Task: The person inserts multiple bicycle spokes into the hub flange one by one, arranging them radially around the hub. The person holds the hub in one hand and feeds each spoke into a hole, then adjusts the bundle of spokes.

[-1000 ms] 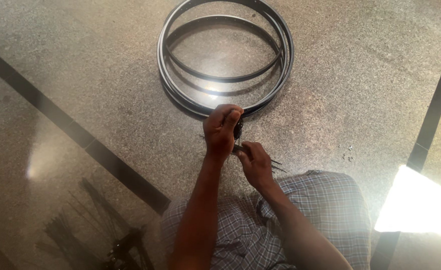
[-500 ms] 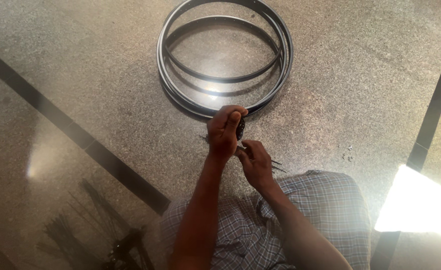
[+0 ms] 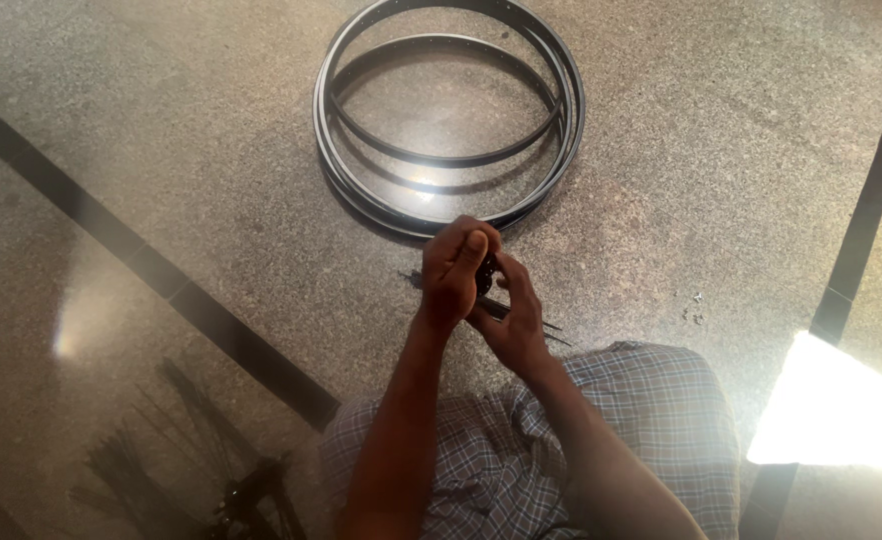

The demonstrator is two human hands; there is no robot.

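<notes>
speckled stone floor (image 3: 161, 150), dark strips (image 3: 211, 320)

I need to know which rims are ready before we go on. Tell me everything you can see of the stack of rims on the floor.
The stack of rims looks like dark, shiny metal bicycle wheel hoops, lying flat on the speckled stone floor. At least two show: a larger outer hoop and a smaller-looking one offset inside it. Small holes dot their inner faces. No spokes or hub are fitted. Neither hand touches them; their near edge lies just beyond the left hand.
</notes>
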